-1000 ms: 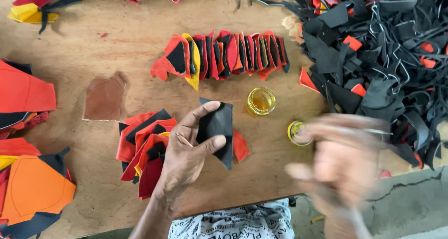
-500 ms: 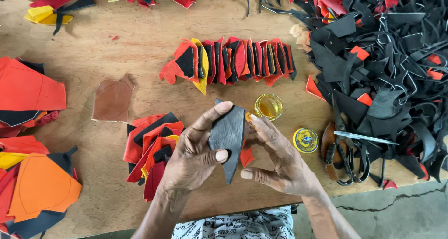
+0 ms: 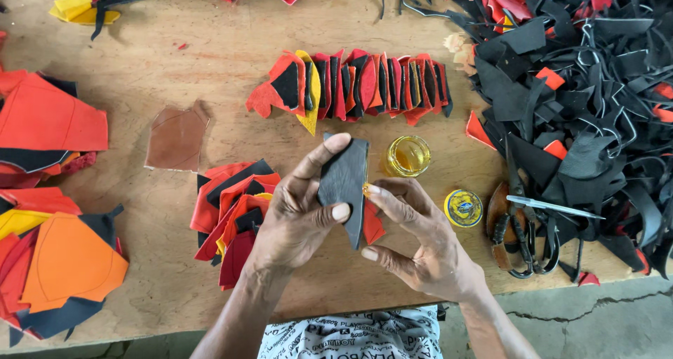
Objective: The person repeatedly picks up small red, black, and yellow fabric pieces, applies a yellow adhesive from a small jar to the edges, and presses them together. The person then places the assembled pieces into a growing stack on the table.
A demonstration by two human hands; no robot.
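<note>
Seen from above, over a wooden worktop point(image 3: 210, 50) strewn with cut leather. Held up just in front of a small glass jar of yellow glue point(image 3: 406, 156): a dark grey leather piece point(image 3: 343, 187), long and tapering to a point at its lower end, matte, lightly scuffed. Left hand point(image 3: 298, 215) closed on the piece, thumb across its face and forefinger hooked over the top edge, apparently to keep it flat and steady. Right hand point(image 3: 413, 236) touching the piece's right edge with a forefinger tip carrying a dab of yellow glue, other fingers loosely curled, holding nothing else. Just right of the jar, its round yellow lid point(image 3: 463, 207), likely set aside to leave the glue open. Further right of the jar, scissors point(image 3: 522, 226) at the edge of a big heap of black offcuts point(image 3: 596, 85). Behind the jar, a fanned row of red and black pieces point(image 3: 357, 85). Left of the jar, a stack of red and black pieces point(image 3: 235, 212), a brown pattern piece point(image 3: 175, 138), and orange sheets point(image 3: 56, 191)
</note>
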